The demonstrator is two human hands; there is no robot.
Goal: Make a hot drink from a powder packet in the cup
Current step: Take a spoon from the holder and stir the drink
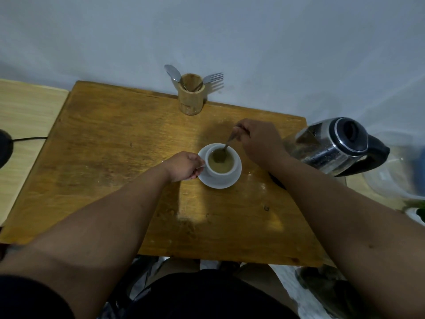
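Cup (pixel 221 162) on saucer (pixel 232 180) between hands: left hand (pixel 184 166) closed on its side, right hand (pixel 257 141) pinching spoon (pixel 227 146) dipped in the drink.

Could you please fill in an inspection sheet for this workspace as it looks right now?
Surface: worn wooden table.
Job's things: white cup of tan drink on saucer; spoon dips in; kettle at right edge.
Clutter: wooden holder with cutlery.
Grips: left hand at the cup's side; right hand shut on spoon.
Cables: black cord far left.
Surroundings: pale wall; clear container at right.
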